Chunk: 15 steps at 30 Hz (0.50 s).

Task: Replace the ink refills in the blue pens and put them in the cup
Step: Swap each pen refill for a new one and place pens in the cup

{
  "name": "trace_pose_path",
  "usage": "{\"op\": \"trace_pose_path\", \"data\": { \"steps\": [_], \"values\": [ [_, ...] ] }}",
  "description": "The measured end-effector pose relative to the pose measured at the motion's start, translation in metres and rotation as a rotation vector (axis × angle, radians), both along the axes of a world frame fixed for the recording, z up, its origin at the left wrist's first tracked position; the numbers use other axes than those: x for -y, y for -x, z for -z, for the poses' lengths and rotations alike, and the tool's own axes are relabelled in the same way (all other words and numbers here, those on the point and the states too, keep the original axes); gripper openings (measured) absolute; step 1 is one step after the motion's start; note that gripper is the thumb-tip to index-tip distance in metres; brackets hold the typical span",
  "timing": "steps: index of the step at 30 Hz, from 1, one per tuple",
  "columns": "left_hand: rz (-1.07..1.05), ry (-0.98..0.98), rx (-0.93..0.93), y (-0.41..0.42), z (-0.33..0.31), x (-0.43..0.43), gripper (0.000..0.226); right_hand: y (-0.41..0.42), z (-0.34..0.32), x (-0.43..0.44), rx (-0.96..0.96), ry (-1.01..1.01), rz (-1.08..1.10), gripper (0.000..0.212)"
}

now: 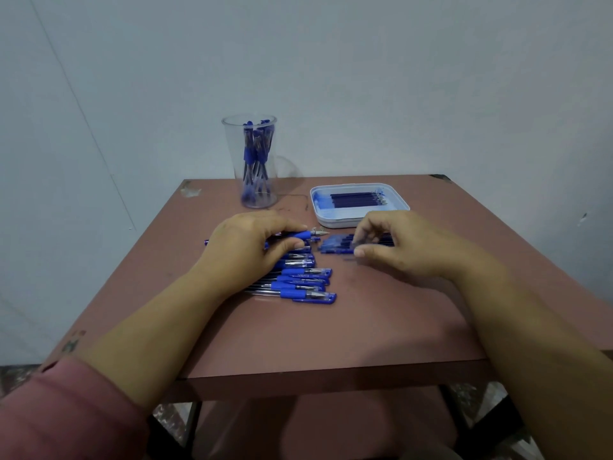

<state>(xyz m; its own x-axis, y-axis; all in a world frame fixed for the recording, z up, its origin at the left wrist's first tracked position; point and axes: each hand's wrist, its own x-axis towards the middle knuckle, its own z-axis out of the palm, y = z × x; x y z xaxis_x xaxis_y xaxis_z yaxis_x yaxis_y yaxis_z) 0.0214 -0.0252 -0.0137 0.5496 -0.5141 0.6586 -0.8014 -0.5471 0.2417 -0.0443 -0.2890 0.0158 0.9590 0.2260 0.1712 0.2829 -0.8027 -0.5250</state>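
Two bare hands work among blue pens on a smooth reddish-brown table point(331, 333).

At mid-table the left hand point(252, 244) curls thumb and fingers round a slim blue pen point(300, 234) with a rubbery grip and a bare metal tip. The right hand point(398, 247) hovers with bent fingers over loose dark refills point(335, 246); blur hides whether it pinches one. Capped pens point(305, 282) lie in a row under the left wrist. Near the far edge stand a clear plastic cup point(236, 151) of pens and a white, round-cornered tray point(351, 224) of thin spare refills point(356, 198).
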Motion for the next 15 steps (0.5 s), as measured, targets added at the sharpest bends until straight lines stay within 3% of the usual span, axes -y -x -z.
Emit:
{"op": "trace_pose_path", "data": {
  "steps": [6, 15],
  "values": [
    [0.04, 0.0, 0.003, 0.003, 0.0, 0.003, 0.036, -0.005, 0.008, -0.02, 0.173, -0.143, 0.014, 0.008],
    [0.075, 0.02, 0.035, 0.007, -0.001, 0.008, 0.034, -0.007, 0.014, -0.043, 0.27, -0.274, -0.018, 0.017]
  ]
}}
